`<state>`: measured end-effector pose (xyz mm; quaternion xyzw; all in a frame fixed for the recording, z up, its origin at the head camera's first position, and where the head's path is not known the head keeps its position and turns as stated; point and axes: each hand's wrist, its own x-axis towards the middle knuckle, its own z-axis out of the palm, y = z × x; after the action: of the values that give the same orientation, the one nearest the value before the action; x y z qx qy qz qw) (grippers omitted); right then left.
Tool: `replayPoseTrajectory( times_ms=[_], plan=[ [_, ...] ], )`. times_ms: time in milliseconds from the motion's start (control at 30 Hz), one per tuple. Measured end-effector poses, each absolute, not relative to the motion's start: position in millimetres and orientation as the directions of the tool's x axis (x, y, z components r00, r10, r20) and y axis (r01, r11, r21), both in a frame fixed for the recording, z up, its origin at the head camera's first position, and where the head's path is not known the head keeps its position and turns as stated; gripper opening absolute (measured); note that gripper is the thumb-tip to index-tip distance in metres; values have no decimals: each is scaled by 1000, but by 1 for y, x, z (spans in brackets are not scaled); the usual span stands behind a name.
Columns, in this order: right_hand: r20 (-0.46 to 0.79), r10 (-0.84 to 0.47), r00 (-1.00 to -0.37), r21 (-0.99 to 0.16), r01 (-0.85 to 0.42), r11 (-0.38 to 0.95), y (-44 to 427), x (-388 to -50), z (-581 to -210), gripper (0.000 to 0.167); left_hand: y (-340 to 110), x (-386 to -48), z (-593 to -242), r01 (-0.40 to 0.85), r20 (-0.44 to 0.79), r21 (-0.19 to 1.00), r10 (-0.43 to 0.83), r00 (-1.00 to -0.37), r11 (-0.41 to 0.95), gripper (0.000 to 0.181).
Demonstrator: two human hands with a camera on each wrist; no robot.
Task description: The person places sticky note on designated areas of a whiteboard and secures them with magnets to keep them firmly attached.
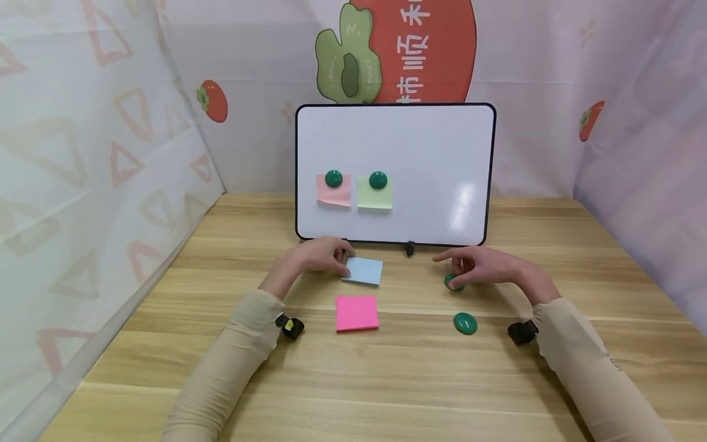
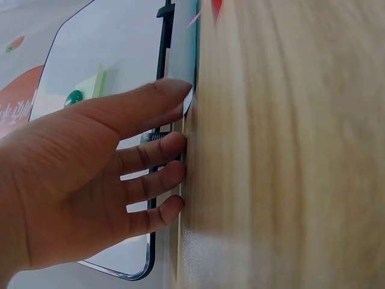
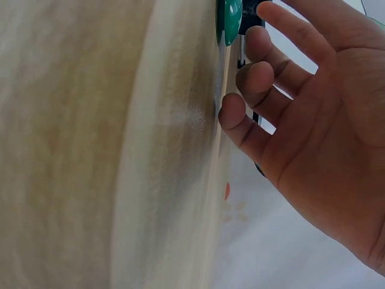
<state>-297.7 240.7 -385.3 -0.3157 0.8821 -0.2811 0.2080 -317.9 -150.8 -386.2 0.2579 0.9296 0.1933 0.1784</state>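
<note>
A light blue note pad (image 1: pixel 364 271) lies on the wooden table in front of the whiteboard. My left hand (image 1: pixel 317 255) grips its left edge, thumb on the near corner and index finger by the far one. In the left wrist view, the thumb of the left hand (image 2: pixel 90 162) meets the blue paper (image 2: pixel 183 48). My right hand (image 1: pixel 486 265) has its thumb on a green magnet (image 1: pixel 452 282), with the index finger stretched out leftward. The right wrist view shows the right hand (image 3: pixel 325 114) with bent fingers beside the green magnet (image 3: pixel 232 23); the thumb is hidden there.
A bright pink note pad (image 1: pixel 357 313) and another green magnet (image 1: pixel 466 323) lie nearer on the table. On the standing whiteboard (image 1: pixel 431 147), green magnets hold a pink note (image 1: pixel 334 194) and a green note (image 1: pixel 375 197). A black clip (image 1: pixel 410 248) is at its lower edge.
</note>
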Motion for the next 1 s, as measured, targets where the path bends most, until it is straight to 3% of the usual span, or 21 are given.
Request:
replayPoseTrajectory(
  times_ms=[200, 500, 1000],
  plan=[
    [-215, -670, -710, -632, -422, 650, 245, -299, -386, 60, -150, -319, -390, 384, -248, 451, 526, -813, 806, 48],
    [-236, -657, -716, -632, -400, 663, 250, -300, -387, 60, -152, -322, -390, 377, -286, 433, 521, -804, 819, 26],
    [-227, -697, -680, -660, -419, 624, 255, -302, -389, 57, -152, -323, -388, 412, -256, 403, 533, -806, 817, 25]
  ],
)
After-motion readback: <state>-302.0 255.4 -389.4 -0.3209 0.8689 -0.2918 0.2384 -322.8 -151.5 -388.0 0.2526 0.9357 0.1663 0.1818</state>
